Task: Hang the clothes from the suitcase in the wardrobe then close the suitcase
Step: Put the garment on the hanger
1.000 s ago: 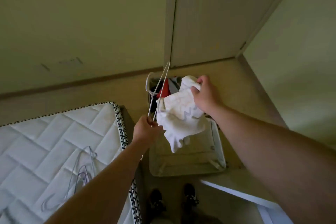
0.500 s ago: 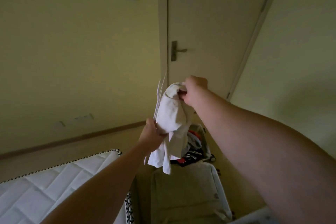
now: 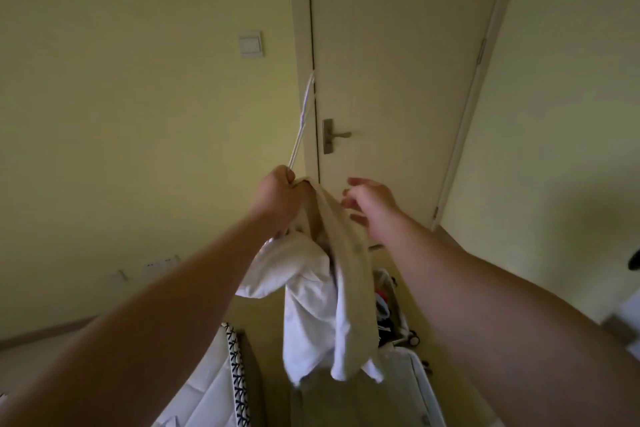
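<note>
Cloth hangs limp from the left hand [image 3: 277, 198], which is fisted round the lower end of a white hanger [image 3: 304, 114]. It seems to pinch the top edge of the white garment [image 3: 311, 305] too. The hanger's thin frame sticks up past the knuckles toward the door [image 3: 398, 80]. The garment droops in loose folds between the two forearms, held in the air above the open suitcase [image 3: 388, 395]. More clothes [image 3: 382, 305] lie in a heap in the suitcase. The right hand [image 3: 372, 208] is just beside the upper fold, fingers spread and relaxed, gripping nothing. Whether its fingertips brush the fabric is hard to tell from this angle.

The garment looks light and very soft, so it will sag and bunch wherever it is not supported, and it could slide off a smooth hanger arm. The hanger is stiff but slender. A sensible hold for the right hand is the collar or neck opening, spread wide so that a hanger arm can pass inside, then each shoulder seam in turn. The bunched folds hide where that opening lies. No wardrobe shows in this view.
</note>
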A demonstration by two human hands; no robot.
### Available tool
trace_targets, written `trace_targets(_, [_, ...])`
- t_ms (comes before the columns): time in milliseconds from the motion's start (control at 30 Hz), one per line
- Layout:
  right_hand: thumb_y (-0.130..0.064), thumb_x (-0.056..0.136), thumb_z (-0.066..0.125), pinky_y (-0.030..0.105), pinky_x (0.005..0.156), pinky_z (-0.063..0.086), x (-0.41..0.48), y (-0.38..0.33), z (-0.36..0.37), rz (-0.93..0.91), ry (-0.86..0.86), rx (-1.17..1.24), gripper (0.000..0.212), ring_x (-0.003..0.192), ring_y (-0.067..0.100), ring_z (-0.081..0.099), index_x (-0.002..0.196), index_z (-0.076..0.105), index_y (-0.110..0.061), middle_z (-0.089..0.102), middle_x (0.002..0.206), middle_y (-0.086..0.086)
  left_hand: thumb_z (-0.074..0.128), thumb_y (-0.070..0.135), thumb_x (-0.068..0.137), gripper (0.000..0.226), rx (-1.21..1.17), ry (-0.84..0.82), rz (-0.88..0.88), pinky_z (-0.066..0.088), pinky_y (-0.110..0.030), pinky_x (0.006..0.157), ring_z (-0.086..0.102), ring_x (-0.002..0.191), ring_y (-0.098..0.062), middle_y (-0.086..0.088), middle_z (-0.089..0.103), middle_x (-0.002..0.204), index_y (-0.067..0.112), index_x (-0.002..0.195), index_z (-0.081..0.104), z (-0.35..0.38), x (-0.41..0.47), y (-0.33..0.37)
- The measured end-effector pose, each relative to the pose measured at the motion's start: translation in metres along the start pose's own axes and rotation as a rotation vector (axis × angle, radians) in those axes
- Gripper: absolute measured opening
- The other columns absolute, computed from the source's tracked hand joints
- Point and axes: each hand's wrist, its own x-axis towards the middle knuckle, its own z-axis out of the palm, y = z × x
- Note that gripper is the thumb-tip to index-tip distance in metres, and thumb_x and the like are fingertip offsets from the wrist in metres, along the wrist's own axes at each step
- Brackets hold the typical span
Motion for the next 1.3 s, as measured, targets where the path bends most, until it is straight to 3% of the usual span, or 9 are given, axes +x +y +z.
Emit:
trace_targets(167, [-0.023, 0.083, 0.064, 0.036, 0.08, 0.05, -0.019, 0.024, 0.015, -0.02, -0.339, -0.381, 0.026, 0.1, 0.021, 0.06, 0.108, 0.059, -0.028, 0.064, 0.109, 0.0, 0.064, 0.02, 0.084, 0.031, 0.066, -0.024, 0.046, 0.03, -0.029, 0.052, 0.037, 0.059, -0.018, 0.004, 0.044, 0.063, 0.02, 0.068, 0.038, 0.002, 0.001, 0.009])
trace_targets(267, [-0.021, 0.088, 0.059, 0.036, 0.077, 0.055, -0.011, 0.045, 0.022, -0.13, -0.316, -0.662, 0.026, 0.092, 0.023, 0.064, 0.111, 0.066, -0.012, 0.067, 0.106, 0.008, 0.065, 0.02, 0.082, 0.032, 0.128, -0.04, 0.084, 0.028, -0.029, 0.052, 0.036, 0.06, -0.019, 0.004, 0.043, 0.063, 0.021, 0.068, 0.037, -0.002, 0.0, 0.008])
trace_targets(367, [-0.02, 0.095, 0.049, 0.031, 0.071, 0.045, -0.005, 0.055, 0.018, -0.209, -0.208, -0.879, 0.024, 0.091, 0.027, 0.061, 0.108, 0.064, -0.005, 0.065, 0.106, 0.013, 0.069, 0.03, 0.08, 0.034, 0.311, -0.043, 0.124, 0.025, -0.028, 0.049, 0.039, 0.059, -0.017, 0.005, 0.046, 0.066, 0.023, 0.069, 0.038, -0.016, -0.001, 0.006])
trace_targets(533, [-0.018, 0.098, 0.036, 0.033, 0.069, 0.042, 0.003, 0.052, 0.01, -0.22, -0.035, -0.717, 0.024, 0.09, 0.029, 0.058, 0.109, 0.054, -0.007, 0.06, 0.102, 0.013, 0.084, 0.049, 0.065, 0.054, 0.523, -0.153, 0.063, 0.032, -0.028, 0.054, 0.049, 0.074, -0.018, 0.003, 0.053, 0.085, 0.023, 0.093, 0.046, -0.047, 0.001, -0.009])
trace_targets(633, [-0.023, 0.098, 0.036, 0.031, 0.065, 0.036, -0.001, 0.033, 0.011, -0.394, 0.136, -0.599, 0.023, 0.079, 0.028, 0.052, 0.084, 0.049, -0.011, 0.054, 0.081, 0.006, 0.088, 0.029, 0.061, 0.062, 0.653, -0.263, 0.047, 0.038, -0.029, 0.062, 0.051, 0.082, -0.023, -0.005, 0.058, 0.1, 0.016, 0.108, 0.049, -0.059, -0.001, -0.022])
trace_targets(833, [-0.063, 0.082, 0.058, 0.029, 0.053, 0.029, -0.008, 0.007, -0.002, -0.771, 0.163, -1.103, 0.047, 0.064, 0.023, 0.046, 0.074, 0.041, -0.02, 0.046, 0.07, -0.005, 0.076, 0.016, 0.074, 0.042, 0.672, -0.146, -0.002, 0.039, -0.028, 0.066, 0.054, 0.084, -0.029, -0.014, 0.063, 0.106, 0.009, 0.109, 0.054, -0.076, -0.001, -0.049])
trace_targets(933, [-0.044, 0.086, 0.06, 0.027, 0.049, 0.025, -0.007, -0.003, -0.005, -0.752, 0.265, -0.985, 0.038, 0.067, 0.029, 0.056, 0.066, 0.039, -0.019, 0.047, 0.064, -0.004, 0.075, 0.021, 0.079, 0.038, 0.643, -0.102, -0.033, 0.035, -0.028, 0.067, 0.048, 0.08, -0.026, -0.015, 0.064, 0.105, 0.007, 0.109, 0.055, -0.078, 0.0, -0.053])
trace_targets(1100, [-0.034, 0.086, 0.054, 0.029, 0.054, 0.03, -0.011, -0.015, -0.005, -0.648, 0.341, -0.835, 0.037, 0.065, 0.03, 0.049, 0.061, 0.033, -0.017, 0.045, 0.061, -0.001, 0.068, 0.02, 0.085, 0.031, 0.627, -0.065, -0.033, 0.035, -0.028, 0.068, 0.051, 0.086, -0.03, -0.017, 0.063, 0.109, 0.007, 0.109, 0.055, -0.07, -0.001, -0.047])
trace_targets(1300, [-0.047, 0.095, 0.046, 0.031, 0.063, 0.035, -0.012, -0.014, -0.009, -0.54, 0.387, -0.682, 0.038, 0.076, 0.033, 0.054, 0.072, 0.05, -0.016, 0.064, 0.084, 0.008, 0.058, 0.023, 0.094, 0.026, 0.39, -0.047, -0.146, 0.037, -0.03, 0.07, 0.055, 0.09, -0.033, -0.018, 0.06, 0.111, 0.003, 0.111, 0.054, -0.054, -0.003, -0.026])
